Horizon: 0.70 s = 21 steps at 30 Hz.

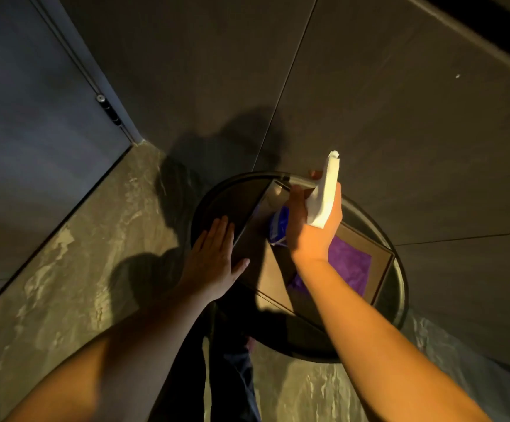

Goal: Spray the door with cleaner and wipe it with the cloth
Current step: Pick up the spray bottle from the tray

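Observation:
My right hand (311, 236) grips a spray bottle (326, 193) with a white trigger head and a blue label. It holds the bottle just above a round dark table (400, 287), nozzle pointing up and away. A purple cloth (349, 263) lies in a shallow brown box (380, 249) on that table, partly hidden by my right wrist. My left hand (214, 257) rests flat on the table's left side, fingers apart, holding nothing. The grey door (34, 132) stands at the far left, with a hinge (107, 108) on its right edge.
Dark wall panels (400, 117) rise behind the table and run to the right. The floor (80, 284) is mottled stone, lit on the left. My legs in dark trousers (235, 360) stand beside the table's near edge.

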Available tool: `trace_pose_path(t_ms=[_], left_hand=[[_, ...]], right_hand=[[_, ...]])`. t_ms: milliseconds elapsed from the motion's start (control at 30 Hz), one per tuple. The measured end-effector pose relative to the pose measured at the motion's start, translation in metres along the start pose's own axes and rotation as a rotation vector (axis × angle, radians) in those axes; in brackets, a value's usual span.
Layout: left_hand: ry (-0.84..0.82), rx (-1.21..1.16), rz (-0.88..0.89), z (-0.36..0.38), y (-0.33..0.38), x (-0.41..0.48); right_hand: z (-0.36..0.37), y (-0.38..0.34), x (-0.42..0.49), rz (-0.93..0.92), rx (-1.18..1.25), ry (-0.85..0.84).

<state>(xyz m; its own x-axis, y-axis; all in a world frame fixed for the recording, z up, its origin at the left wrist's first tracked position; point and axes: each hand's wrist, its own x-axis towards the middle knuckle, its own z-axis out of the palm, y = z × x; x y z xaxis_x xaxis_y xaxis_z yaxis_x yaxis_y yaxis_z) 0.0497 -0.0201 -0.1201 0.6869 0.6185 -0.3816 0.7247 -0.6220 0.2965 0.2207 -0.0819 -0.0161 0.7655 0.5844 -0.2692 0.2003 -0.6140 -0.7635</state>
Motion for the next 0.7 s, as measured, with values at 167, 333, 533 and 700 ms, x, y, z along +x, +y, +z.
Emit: trace_pose_path(t_ms=[167, 333, 533, 700], left_hand=[[-0.074, -0.027, -0.009, -0.021, 0.005, 0.0], [-0.007, -0.119, -0.081, -0.076, 0.003, -0.022], [0.188, -0.265, -0.261, -0.162, -0.015, -0.093], [0.38, -0.258, -0.417, -0.23, -0.044, -0.183]], right_hand=[[-0.021, -0.039, -0.008, -0.181, 0.297, 0.153], [-0.045, -0.083, -0.024, -0.181, 0.188, -0.018], [-0.071, -0.155, -0.06, -0.383, 0.24, -0.124], [-0.075, -0.245, -0.099, -0.433, 0.241, -0.305]])
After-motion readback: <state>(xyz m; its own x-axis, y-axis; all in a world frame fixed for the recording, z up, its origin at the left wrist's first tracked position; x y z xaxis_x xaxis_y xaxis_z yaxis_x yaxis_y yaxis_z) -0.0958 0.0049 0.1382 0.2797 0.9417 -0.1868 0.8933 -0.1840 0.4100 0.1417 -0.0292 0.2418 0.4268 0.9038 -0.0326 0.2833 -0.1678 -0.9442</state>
